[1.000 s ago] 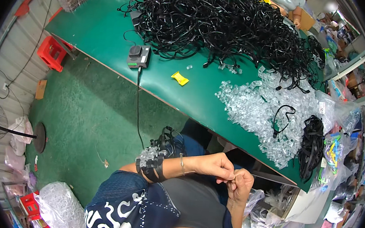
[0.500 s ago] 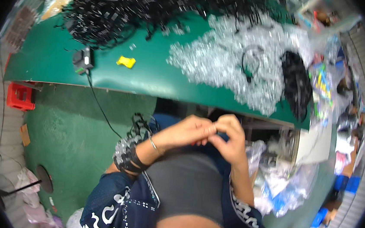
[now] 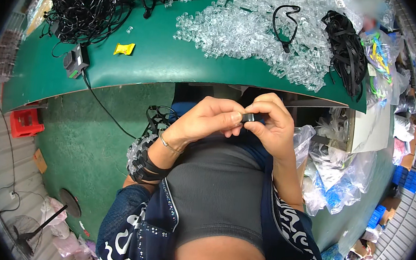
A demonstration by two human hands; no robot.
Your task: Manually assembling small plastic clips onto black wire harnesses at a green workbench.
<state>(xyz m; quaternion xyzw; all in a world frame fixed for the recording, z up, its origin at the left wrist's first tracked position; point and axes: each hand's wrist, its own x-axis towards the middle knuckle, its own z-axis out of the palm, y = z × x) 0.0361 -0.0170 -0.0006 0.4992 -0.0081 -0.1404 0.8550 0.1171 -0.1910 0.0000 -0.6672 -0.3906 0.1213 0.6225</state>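
Observation:
My left hand (image 3: 216,118) and my right hand (image 3: 271,120) meet in front of my waist, just off the table's near edge. Pinched between the thumbs and fingers of both is a small black piece (image 3: 250,117) with a shiny light mark on it; its exact kind is hard to make out. Several black straps with clear plastic pieces (image 3: 140,156) are looped round my left forearm, above a bangle (image 3: 171,146) at the wrist. Black cords (image 3: 158,116) hang beside that forearm.
On the green table (image 3: 149,68) lie a heap of clear plastic pieces (image 3: 256,32), a tangle of black cords (image 3: 92,8), a bundle of black straps (image 3: 346,48), a black corded device (image 3: 77,62) and a yellow packet (image 3: 124,49). A red stool (image 3: 24,123) stands at left, plastic bags (image 3: 334,185) at right.
The view has shifted, so the table sits higher in the picture. My hands have parted slightly, and the small black piece now shows between the fingertips.

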